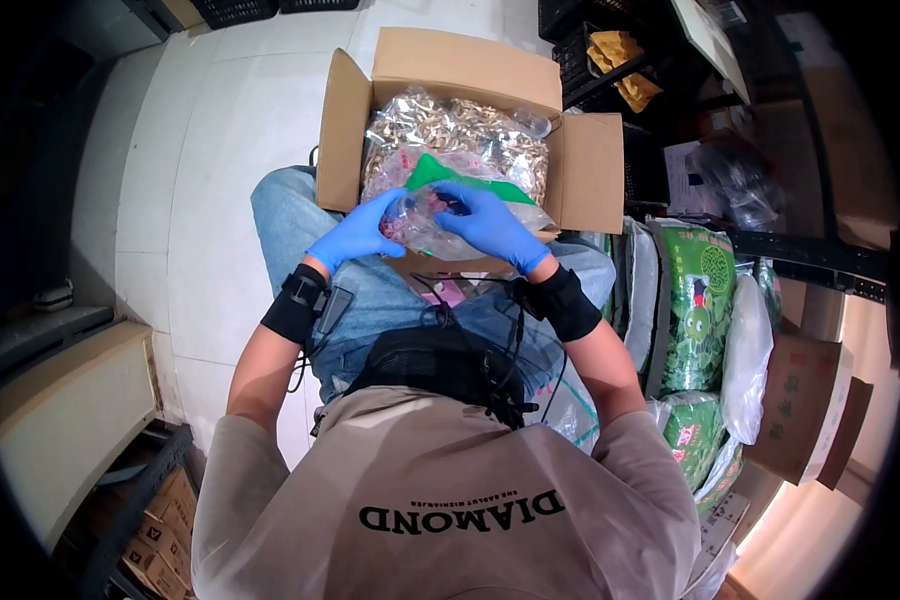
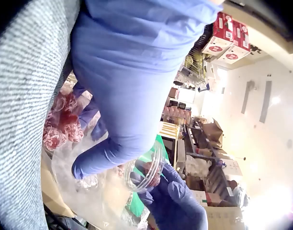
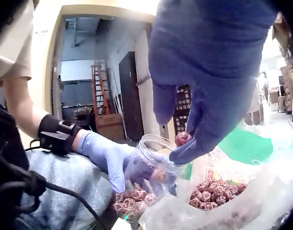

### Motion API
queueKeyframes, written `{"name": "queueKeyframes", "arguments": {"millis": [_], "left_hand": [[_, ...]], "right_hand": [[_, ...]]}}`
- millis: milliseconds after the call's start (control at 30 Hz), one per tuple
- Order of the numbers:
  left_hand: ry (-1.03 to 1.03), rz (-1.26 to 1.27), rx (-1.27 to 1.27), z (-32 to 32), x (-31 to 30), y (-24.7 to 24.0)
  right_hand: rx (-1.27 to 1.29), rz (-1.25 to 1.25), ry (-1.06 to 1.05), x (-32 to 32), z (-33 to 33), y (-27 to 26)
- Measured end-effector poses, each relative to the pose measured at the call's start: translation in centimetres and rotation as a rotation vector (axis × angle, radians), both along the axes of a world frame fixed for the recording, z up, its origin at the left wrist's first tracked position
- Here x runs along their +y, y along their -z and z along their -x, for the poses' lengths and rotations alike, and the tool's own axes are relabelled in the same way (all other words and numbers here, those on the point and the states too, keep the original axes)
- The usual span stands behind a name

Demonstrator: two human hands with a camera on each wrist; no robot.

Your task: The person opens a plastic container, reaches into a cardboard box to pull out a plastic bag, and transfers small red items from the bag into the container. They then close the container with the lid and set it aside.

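One clear, round plastic jar [image 3: 149,165] with a ridged rim is held between the hands, above the lap and at the near side of a brown cardboard box [image 1: 460,55]; it sits tilted, mouth toward the right hand [image 1: 490,225]. Left hand [image 1: 360,230], blue-gloved: thumb and fingers curled round the jar wall, grasping it. Right hand, also blue-gloved: fingertips pinching one small, round, dark reddish ball [image 3: 183,139] just beside the jar mouth. Another reddish ball [image 3: 159,175] shows through the jar wall. A cluster of pinkish-red wrapped balls [image 3: 136,201] lies low beside the left hand; whether inside the jar or under it, cannot tell. More dark red balls [image 3: 216,193] are piled in a crumpled translucent plastic bag [image 3: 232,215], to the right of the jar. Bright green sheet [image 1: 470,180] lies just beyond the hands. Farther in the box: clear packaging holding pale brown dried pieces [image 1: 470,120]. Subject is seated, blue denim trousers [image 1: 295,210] flanking the box, beige T-shirt [image 1: 440,460] nearest, black band [image 1: 295,300] on the left wrist. To the right, green printed bags [image 1: 695,300] stand near a white plastic bag [image 1: 746,360] and a brown carton [image 1: 795,405].
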State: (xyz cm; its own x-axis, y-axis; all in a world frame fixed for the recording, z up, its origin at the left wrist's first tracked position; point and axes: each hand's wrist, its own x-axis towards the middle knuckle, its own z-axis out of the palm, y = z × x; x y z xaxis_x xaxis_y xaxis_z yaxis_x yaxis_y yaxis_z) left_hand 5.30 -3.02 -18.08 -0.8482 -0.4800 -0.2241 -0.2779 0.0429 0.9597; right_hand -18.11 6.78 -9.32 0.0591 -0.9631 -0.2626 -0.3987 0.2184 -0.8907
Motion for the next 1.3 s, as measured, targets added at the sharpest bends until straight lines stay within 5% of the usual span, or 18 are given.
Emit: {"name": "queueKeyframes", "arguments": {"millis": [233, 333, 500, 700, 733, 1200, 1300], "left_hand": [[-0.029, 0.038, 0.062, 0.1, 0.3, -0.7], [0.000, 0.042, 0.018, 0.0, 0.0, -1.4], [0.039, 0.014, 0.039, -0.1, -0.3, -0.3], [0.075, 0.036, 0.113, -0.8, -0.3, -1.0], [0.044, 0.026, 0.173, -1.1, -0.4, -1.4], [-0.071, 0.016, 0.275, -0.5, -0.7, -1.6], [-0.053, 0.029, 0.203, -0.6, -0.6, -1.4]], "right_hand": [[-0.056, 0.056, -0.030, 1.0, 0.7, 0.5], [-0.362, -0.030, 0.047, 0.8, 1.9, 1.1], [0.619, 0.173, -0.239, 0.5, 3.7, 6.8], [0.627, 0.429, -0.217, -1.3, 2.7, 12.8], [0.582, 0.192, -0.262, -1.8, 2.8, 13.1], [0.470, 0.253, -0.363, -1.0, 3.5, 12.3], [0.525, 0.063, -0.436, -1.2, 3.7, 11.9]]}}
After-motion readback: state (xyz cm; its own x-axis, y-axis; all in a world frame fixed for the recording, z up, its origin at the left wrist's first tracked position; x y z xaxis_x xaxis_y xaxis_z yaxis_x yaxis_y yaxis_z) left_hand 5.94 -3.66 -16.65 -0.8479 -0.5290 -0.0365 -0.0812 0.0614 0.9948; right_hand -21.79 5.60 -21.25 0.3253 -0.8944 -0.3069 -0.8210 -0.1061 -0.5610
